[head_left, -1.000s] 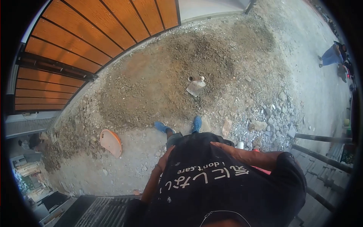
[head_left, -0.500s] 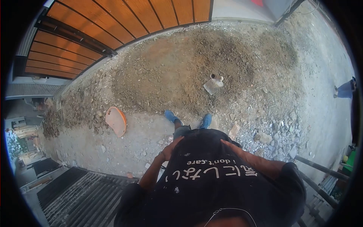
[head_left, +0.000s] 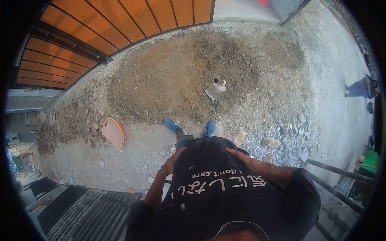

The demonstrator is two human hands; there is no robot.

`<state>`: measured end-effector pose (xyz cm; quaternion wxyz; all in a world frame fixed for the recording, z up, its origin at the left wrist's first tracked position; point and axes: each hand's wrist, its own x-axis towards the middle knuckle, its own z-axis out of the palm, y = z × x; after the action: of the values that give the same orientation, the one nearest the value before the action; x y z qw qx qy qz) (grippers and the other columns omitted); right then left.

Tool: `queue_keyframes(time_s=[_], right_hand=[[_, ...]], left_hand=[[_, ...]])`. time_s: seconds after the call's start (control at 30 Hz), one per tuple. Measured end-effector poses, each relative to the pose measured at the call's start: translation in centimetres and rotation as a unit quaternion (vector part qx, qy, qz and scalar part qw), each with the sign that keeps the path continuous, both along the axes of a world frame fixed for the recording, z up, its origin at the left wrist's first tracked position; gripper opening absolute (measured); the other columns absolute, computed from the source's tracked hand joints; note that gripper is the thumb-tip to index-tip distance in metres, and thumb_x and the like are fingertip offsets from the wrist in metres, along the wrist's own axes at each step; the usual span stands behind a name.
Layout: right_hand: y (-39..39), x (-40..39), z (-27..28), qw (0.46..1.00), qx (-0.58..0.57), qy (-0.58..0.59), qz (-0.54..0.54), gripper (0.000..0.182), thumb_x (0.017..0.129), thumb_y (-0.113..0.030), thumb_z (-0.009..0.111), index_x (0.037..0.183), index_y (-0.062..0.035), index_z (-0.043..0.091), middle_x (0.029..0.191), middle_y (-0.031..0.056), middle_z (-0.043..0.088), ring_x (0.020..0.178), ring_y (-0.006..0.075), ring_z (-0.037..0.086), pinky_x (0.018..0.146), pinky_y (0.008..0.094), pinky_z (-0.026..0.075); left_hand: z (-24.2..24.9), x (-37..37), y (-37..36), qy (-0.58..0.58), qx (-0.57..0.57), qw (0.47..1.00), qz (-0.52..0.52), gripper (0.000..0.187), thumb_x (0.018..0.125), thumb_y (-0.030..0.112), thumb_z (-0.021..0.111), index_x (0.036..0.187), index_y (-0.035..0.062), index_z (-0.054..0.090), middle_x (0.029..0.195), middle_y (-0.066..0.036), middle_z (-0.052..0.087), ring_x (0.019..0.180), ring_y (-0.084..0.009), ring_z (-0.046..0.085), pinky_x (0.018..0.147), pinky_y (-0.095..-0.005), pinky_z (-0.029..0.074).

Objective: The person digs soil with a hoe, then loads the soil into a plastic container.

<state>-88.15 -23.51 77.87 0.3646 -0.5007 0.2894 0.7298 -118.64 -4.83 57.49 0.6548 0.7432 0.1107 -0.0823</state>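
My left hand (head_left: 173, 158) is at the left side of my waist, against the edge of my black T-shirt (head_left: 225, 176). A dark band circles that wrist. On the other side, my right hand (head_left: 237, 154) touches the shirt at waist height. The fingers of both hands are mostly hidden, and no held object shows. Beyond my blue shoes (head_left: 209, 128) a flat grey blade-like piece with a round dark opening (head_left: 215, 92) lies on the loose soil. To the left, an orange-rimmed plastic scoop or basin (head_left: 112, 134) rests on the ground.
Broken stones (head_left: 291, 140) are heaped at the right. Metal bars (head_left: 337, 170) and dark corrugated sheeting (head_left: 88, 209) are near my sides. An orange slatted gate (head_left: 120, 20) borders the soil (head_left: 169, 76). Another person (head_left: 362, 87) stands at the far right.
The view has turned slightly right, so the ground objects appear further left. My hands stay at my waist. More of the other person shows at the right edge.
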Motion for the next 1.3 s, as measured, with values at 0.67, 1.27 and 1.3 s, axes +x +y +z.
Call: queue_keyframes(time_s=[0.67,1.27,1.3], right_hand=[[-6.3,-2.0,-10.4,0.982,0.057,0.131,-0.127,0.037,0.09,-0.038,0.059,0.103,-0.0034,0.065,0.091,0.0073,0.071,0.07,0.0203,0.068,0.07,0.0332,0.058],[-6.6,-1.4,-9.5,0.977,0.058,0.146,-0.145,0.034,0.091,-0.035,0.059,0.102,-0.0039,0.065,0.088,0.0097,0.071,0.067,0.0212,0.068,0.064,0.0326,0.059],[-6.6,-1.4,-9.3,0.977,0.058,0.146,-0.145,0.034,0.091,-0.035,0.059,0.102,-0.0039,0.065,0.088,0.0097,0.071,0.067,0.0212,0.068,0.064,0.0326,0.059]], left_hand=[[-2.1,-0.3,-1.9,-0.002,-0.024,0.999,0.029,0.096,0.07,0.039,0.072,0.143,-0.0026,0.025,0.148,-0.023,0.026,0.14,-0.0333,0.021,0.114,-0.0381,0.018],[-2.7,-0.5,-2.3,-0.007,-0.01,1.0,0.029,0.092,0.072,0.034,0.071,0.143,-0.003,0.025,0.149,-0.023,0.024,0.14,-0.0313,0.022,0.114,-0.0362,0.018],[-2.9,-0.6,-2.3,-0.007,-0.009,1.0,0.029,0.092,0.072,0.034,0.071,0.143,-0.003,0.025,0.149,-0.023,0.024,0.14,-0.0313,0.022,0.114,-0.0362,0.018]])
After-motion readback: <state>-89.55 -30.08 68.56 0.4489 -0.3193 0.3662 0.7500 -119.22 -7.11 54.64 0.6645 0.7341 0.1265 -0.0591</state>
